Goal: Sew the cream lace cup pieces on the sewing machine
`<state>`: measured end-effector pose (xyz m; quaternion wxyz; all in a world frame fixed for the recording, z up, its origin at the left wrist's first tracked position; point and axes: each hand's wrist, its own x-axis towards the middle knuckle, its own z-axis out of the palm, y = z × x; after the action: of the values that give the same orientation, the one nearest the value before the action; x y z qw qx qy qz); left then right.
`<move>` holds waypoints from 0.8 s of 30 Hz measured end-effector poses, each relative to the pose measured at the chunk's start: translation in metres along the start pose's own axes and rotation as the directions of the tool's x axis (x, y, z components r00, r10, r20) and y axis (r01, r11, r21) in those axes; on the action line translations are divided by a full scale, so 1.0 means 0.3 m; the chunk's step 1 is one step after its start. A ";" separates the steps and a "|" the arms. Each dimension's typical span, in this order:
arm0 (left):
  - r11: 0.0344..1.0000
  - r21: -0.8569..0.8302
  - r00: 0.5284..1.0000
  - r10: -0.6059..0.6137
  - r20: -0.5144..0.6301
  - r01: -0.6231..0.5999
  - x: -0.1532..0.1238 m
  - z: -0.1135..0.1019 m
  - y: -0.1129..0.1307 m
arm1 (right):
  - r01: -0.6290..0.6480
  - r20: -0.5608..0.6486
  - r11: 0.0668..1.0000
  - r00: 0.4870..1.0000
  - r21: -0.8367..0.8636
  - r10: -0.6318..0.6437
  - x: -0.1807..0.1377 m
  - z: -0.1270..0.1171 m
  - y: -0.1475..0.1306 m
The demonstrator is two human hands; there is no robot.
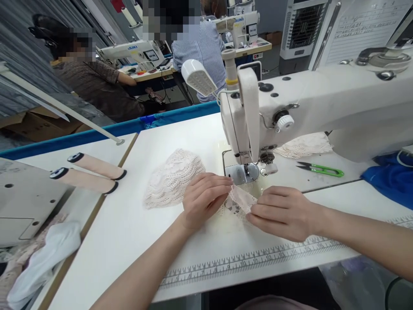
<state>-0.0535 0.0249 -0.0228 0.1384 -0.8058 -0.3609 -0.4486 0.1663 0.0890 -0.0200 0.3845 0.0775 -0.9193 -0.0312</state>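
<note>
We hold a strip of lace [242,199] between our two hands, just on our side of the needle and presser foot [248,172]. Our left hand [207,198] has its fingers together, tips closed on the strip's left end; its thumb is mostly hidden. Our right hand [284,214] pinches the other end between thumb and curled fingers, with no gap to spare.

Nearer our body than the grip, a printed ruler [238,263] runs along the edge of the white table [129,241]. Just left of our left hand lies a lace pile [174,181], slightly fanned. Beyond the grip stands the sewing machine [322,97], its arm reaching off to the right. Past our right hand we see green snips [322,170], more lace [306,145] behind them, and a blue cloth [392,178] farther right. Well left of the grip, two pale spools [97,165] lie side by side.

Farthest off, past the table's blue border [187,113], two people sit near other machines [142,54].
</note>
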 end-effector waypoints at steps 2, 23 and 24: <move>1.000 -0.011 1.000 -0.010 -0.004 0.010 -0.001 0.001 0.001 | 0.015 0.001 1.000 1.000 0.013 -0.015 0.002 0.000 -0.005; 0.985 -0.116 0.991 -0.130 -0.035 0.125 -0.017 0.017 0.011 | 0.073 -0.108 0.996 0.992 0.059 -0.066 0.002 0.003 -0.022; 0.986 -0.115 0.991 -0.127 -0.036 0.123 -0.018 0.017 0.010 | 0.071 -0.113 0.995 0.991 0.064 -0.064 0.001 0.004 -0.022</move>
<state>-0.0501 0.0231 -0.0297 0.0719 -0.7783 -0.3818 -0.4933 0.1661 0.0824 -0.0212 0.4310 0.1233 -0.8939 -0.0087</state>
